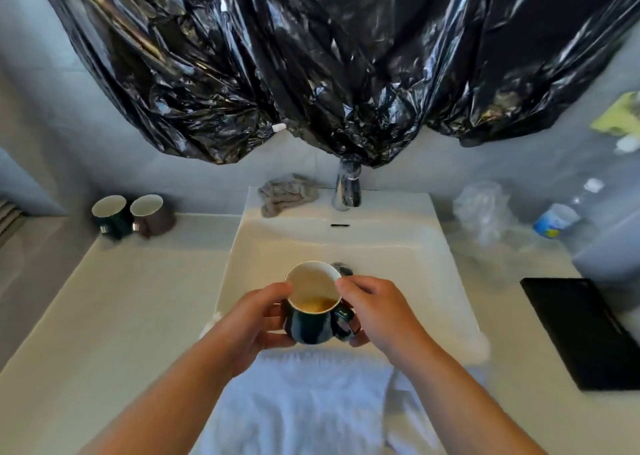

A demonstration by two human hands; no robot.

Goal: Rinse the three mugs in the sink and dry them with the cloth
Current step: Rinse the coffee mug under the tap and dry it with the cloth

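Pale blue-grey wall point(52, 125), crinkly shiny black plastic sheet point(329, 56) hanging across the top of it, long cream desk point(121, 298) below, flat black mat point(581, 333) on its right side, soft light all over

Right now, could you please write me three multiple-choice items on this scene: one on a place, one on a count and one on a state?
1. Where does the grey cloth lie? A) on the back ledge of the sink, left of the tap B) in the basin C) on the floor
2. How many mugs stand on the counter? A) one B) two C) three
3. What state is the held mug in? A) empty B) holding brownish liquid C) upside down
Answers: 1 A, it lies bunched beside the tap. 2 B, a dark green mug and a brown mug stand by the left wall. 3 B, liquid pools inside while the left hand and right hand hold it.
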